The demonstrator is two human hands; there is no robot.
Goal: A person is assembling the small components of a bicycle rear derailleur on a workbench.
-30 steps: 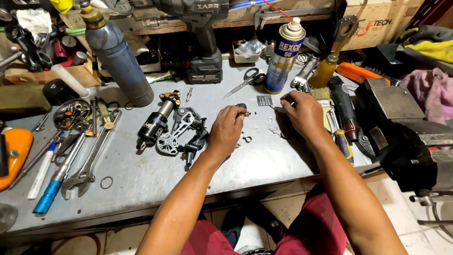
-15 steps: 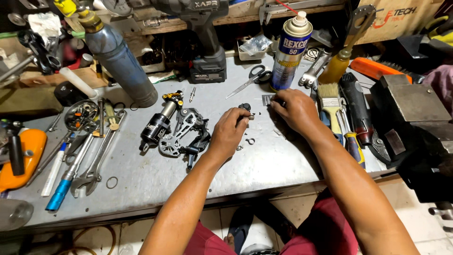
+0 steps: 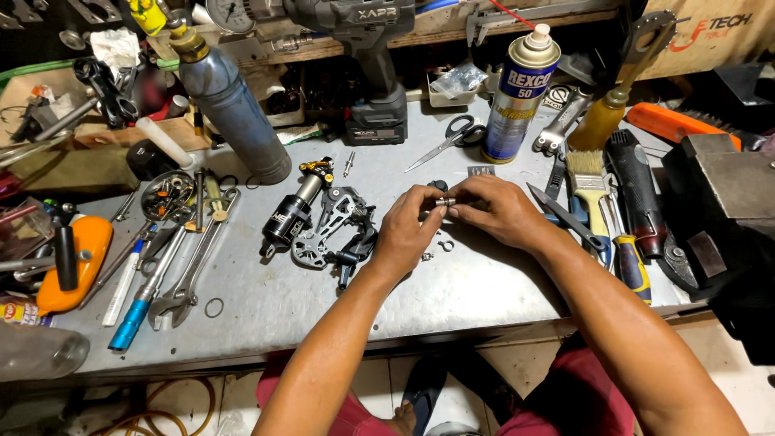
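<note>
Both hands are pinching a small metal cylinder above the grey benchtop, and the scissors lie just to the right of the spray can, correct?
Not quite. In the head view the black-handled scissors lie to the left of the tall blue-and-white spray can, not its right. The rest holds: the left hand and right hand pinch a small metal cylinder above the grey benchtop.

The small silver metal part (image 3: pixel 446 201) pinched between my fingers (image 3: pixel 464 211) was mostly covered and too tiny to identify. The grey cordless drill (image 3: pixel 363 48) and black bench vise (image 3: pixel 726 210) ran off the frame's edges.
</note>
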